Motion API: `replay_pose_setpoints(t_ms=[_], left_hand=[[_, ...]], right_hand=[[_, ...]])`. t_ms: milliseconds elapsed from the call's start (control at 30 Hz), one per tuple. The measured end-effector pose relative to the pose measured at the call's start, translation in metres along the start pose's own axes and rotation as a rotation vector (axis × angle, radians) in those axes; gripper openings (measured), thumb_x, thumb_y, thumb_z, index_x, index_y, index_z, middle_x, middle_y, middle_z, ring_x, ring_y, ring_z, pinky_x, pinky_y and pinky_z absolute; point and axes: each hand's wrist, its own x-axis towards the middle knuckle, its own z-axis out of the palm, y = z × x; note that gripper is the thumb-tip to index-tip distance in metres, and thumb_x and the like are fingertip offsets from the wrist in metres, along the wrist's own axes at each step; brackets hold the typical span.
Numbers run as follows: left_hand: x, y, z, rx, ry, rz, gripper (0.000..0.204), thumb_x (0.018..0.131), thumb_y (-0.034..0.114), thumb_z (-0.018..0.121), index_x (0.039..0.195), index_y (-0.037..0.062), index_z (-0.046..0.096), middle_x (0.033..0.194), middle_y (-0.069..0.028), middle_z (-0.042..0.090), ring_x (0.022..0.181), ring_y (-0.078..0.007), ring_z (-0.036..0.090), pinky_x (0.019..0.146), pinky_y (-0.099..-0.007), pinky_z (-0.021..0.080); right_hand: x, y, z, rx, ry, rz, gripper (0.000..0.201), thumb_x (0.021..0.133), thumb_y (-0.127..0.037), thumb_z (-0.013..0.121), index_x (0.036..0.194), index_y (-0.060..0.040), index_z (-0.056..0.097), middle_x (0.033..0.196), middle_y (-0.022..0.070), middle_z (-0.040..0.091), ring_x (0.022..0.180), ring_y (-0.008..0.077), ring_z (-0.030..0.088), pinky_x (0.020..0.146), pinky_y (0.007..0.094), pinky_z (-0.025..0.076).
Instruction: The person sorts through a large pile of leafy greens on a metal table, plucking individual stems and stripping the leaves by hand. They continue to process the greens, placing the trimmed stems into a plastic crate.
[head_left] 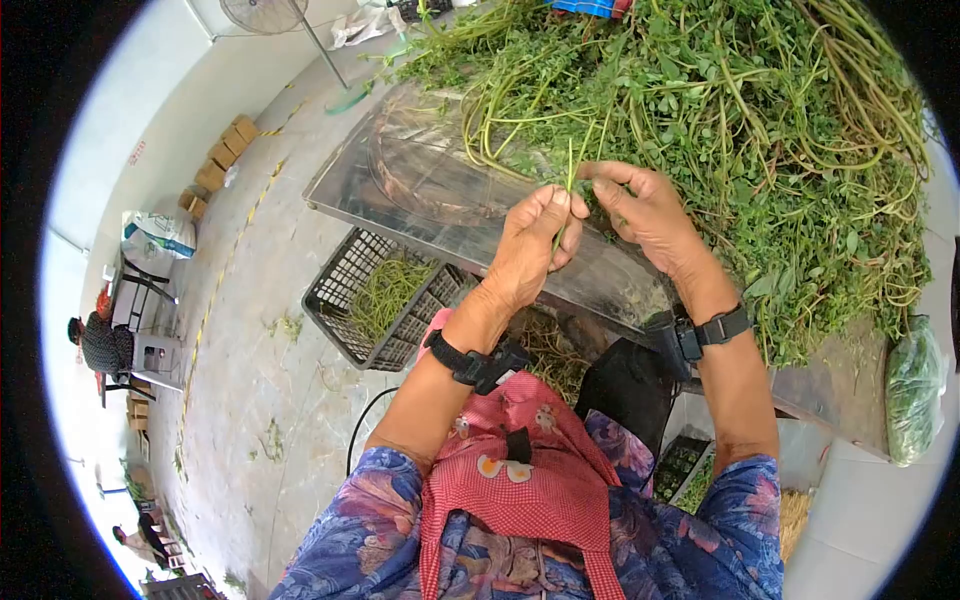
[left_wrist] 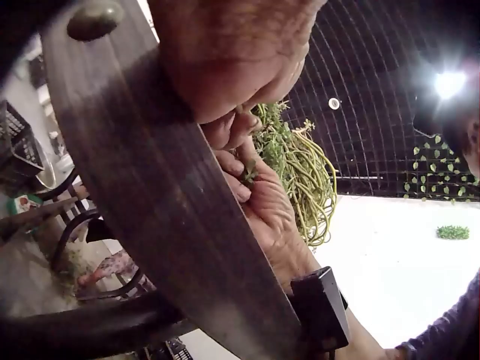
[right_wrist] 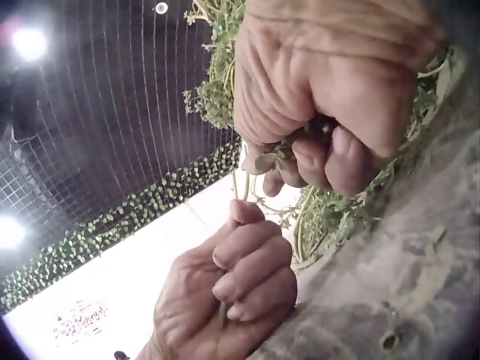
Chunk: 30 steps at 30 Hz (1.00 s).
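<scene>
Thin green stems [head_left: 571, 165] stand upright in my left hand [head_left: 530, 235], which grips them between thumb and curled fingers over the table's near edge. Close beside it on the right is my right hand [head_left: 650, 215]. In the right wrist view, its curled fingers hold a small leafy sprig [right_wrist: 281, 152], just above the left thumb, where the stems rise toward it. Part of the sprig is hidden inside the fingers. Behind both hands a large heap of leafy green stems [head_left: 740, 130] covers much of the metal table [head_left: 440, 205].
A black plastic crate [head_left: 322, 303] with loose green stems [head_left: 392, 295] stands below the table edge at left. A filled plastic bag [head_left: 914, 390] is at the table's right end. Cardboard boxes [head_left: 222, 155] line the wall, and a person [head_left: 105, 345] sits far left.
</scene>
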Motion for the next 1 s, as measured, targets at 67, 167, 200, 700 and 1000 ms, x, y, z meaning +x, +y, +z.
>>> replay_pose_setpoints(t_ms=[67, 167, 200, 700, 1000], left_hand=[[0.001, -0.001, 0.001, -0.015, 0.005, 0.004, 0.026, 0.097, 0.028, 0.041, 0.087, 0.007, 0.052, 0.058, 0.0018, 0.044, 0.047, -0.0062, 0.035, 0.043, -0.0194, 0.027], [0.001, -0.001, 0.001, 0.039, 0.004, -0.007, 0.025, 0.097, 0.028, 0.042, 0.087, 0.0068, 0.052, 0.058, 0.0019, 0.044, 0.047, -0.0063, 0.035, 0.043, -0.019, 0.028], [0.001, -0.001, 0.0, 0.11, -0.003, -0.022, 0.025, 0.097, 0.028, 0.042, 0.087, 0.0074, 0.052, 0.06, 0.0019, 0.044, 0.05, -0.0063, 0.037, 0.044, -0.0187, 0.028], [0.002, 0.068, -0.047, 0.153, 0.447, 0.295, 0.018, 0.092, 0.023, 0.052, 0.087, 0.0059, 0.053, 0.065, -0.0014, 0.052, 0.046, -0.0068, 0.042, 0.038, -0.0208, 0.03], [0.02, 0.063, -0.082, 0.295, 0.604, 0.063, 0.035, 0.092, 0.033, 0.051, 0.075, 0.0023, 0.055, 0.067, -0.0057, 0.058, 0.044, -0.008, 0.04, 0.036, -0.0221, 0.029]], right_hand=[[0.003, 0.003, 0.005, -0.099, 0.036, -0.078, 0.028, 0.088, -0.026, 0.06, 0.106, -0.0042, 0.061, 0.061, -0.0087, 0.043, 0.048, 0.001, 0.03, 0.042, 0.0167, 0.022], [0.009, 0.013, -0.001, -0.17, 0.016, -0.167, 0.025, 0.087, -0.024, 0.061, 0.098, -0.0019, 0.062, 0.071, -0.0054, 0.052, 0.063, 0.0038, 0.041, 0.057, 0.0199, 0.032], [0.01, 0.013, -0.002, -0.191, -0.022, -0.217, 0.024, 0.086, -0.023, 0.061, 0.092, 0.0009, 0.063, 0.081, -0.0016, 0.061, 0.078, 0.0069, 0.052, 0.073, 0.0229, 0.043], [0.004, 0.002, -0.004, -0.211, 0.283, -0.269, 0.028, 0.084, -0.029, 0.064, 0.08, -0.0014, 0.065, 0.064, -0.0001, 0.056, 0.047, 0.006, 0.042, 0.047, 0.0233, 0.036], [0.006, 0.007, -0.014, -0.001, 0.246, -0.183, 0.027, 0.083, -0.032, 0.066, 0.08, -0.0051, 0.063, 0.052, -0.0092, 0.04, 0.043, 0.0007, 0.028, 0.039, 0.02, 0.016]])
